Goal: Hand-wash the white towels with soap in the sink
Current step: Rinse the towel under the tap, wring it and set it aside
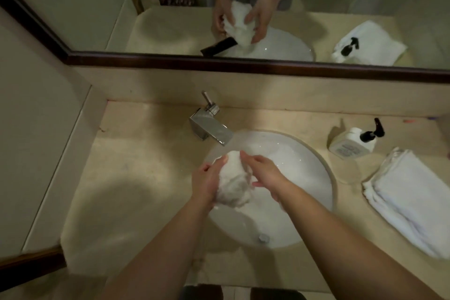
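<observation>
- A pale stone bench runs below a dark-framed mirror, with a white oval sink let into its middle and a chrome tap at the sink's far-left rim.
- The left hand and the right hand both grip one bunched, wet white towel, fingers curled round it from either side, above the sink's left half and just in front of the tap spout.
- A soap pump bottle stands near the bench's far-right corner; folded white towels lie stacked at the right edge, apparently still to be washed.
- The step in hand looks like scrubbing this towel between the hands.
- Next probably comes rinsing and wringing it over the sink, which needs a firm twist.
</observation>
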The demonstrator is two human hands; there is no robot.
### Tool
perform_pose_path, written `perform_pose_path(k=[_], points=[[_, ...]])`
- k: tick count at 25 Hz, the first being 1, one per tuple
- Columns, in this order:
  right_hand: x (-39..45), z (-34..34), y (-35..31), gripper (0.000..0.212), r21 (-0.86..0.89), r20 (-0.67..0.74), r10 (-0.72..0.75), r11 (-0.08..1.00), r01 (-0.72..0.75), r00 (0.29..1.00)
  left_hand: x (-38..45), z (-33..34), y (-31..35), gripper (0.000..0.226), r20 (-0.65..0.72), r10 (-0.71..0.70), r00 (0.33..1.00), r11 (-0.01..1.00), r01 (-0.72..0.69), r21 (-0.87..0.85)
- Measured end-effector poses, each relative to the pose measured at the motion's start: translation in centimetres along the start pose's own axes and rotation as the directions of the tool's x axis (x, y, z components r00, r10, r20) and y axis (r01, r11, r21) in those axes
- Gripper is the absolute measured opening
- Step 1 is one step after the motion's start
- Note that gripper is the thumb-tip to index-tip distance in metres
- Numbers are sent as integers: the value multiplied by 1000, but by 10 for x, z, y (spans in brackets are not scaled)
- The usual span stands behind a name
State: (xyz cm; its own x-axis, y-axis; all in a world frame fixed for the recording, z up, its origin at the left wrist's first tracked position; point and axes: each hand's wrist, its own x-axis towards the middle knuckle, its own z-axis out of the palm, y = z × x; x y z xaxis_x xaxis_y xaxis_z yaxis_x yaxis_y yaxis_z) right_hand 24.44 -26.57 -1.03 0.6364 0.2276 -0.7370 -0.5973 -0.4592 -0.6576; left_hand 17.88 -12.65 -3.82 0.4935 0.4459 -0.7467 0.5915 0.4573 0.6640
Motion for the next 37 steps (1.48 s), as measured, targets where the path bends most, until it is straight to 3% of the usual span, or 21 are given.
perform_pose_path(k=[2, 5, 8, 11, 15, 19, 23, 26, 28, 31, 33, 37], points=[[-28, -5, -6, 57, 49, -45, 7, 999, -5, 999, -20, 7, 13, 63, 72, 17, 997, 1000, -18, 19], [-59, -15, -12, 56, 232, -99, -8, 972, 31, 995, -43, 16, 38, 57, 174, 16, 985, 999, -24, 43], [-79, -20, -14, 59, 384, -100, -40, 920, 76, 994, -59, 21, 70, 72, 305, -10, 952, 1000, 1, 30], [-91, -17, -24, 56, 486, -118, -145, 855, 184, 982, -72, 23, 101, 63, 423, 40, 905, 999, -48, 8], [-102, -11, -51, 41, 509, -329, -206, 783, 357, 921, -86, 18, 128, 63, 555, 57, 830, 975, -166, 149], [-116, -8, -65, 32, 444, -452, -258, 765, 466, 854, -101, 10, 140, 89, 644, 46, 764, 931, -265, 249], [-127, -18, -69, 31, 382, -489, -291, 776, 502, 822, -118, 15, 145, 73, 575, 201, 793, 879, -405, 251], [-140, -32, -75, 30, 346, -457, -350, 777, 526, 818, -136, 24, 137, 50, 459, 400, 793, 859, -500, 114], [-146, -42, -76, 29, 325, -410, -381, 788, 523, 829, -149, 31, 131, 35, 398, 454, 797, 868, -496, 2], [-155, -58, -76, 27, 196, -378, -408, 842, 503, 831, -164, 45, 128, 19, 307, 468, 828, 880, -466, -85], [-158, -70, -77, 25, 41, -409, -455, 857, 514, 792, -175, 56, 130, 18, 265, 454, 850, 890, -423, -168], [-175, -89, -83, 19, 74, -426, -579, 744, 664, 695, -199, 76, 128, 22, 251, 428, 868, 895, -369, -252]])
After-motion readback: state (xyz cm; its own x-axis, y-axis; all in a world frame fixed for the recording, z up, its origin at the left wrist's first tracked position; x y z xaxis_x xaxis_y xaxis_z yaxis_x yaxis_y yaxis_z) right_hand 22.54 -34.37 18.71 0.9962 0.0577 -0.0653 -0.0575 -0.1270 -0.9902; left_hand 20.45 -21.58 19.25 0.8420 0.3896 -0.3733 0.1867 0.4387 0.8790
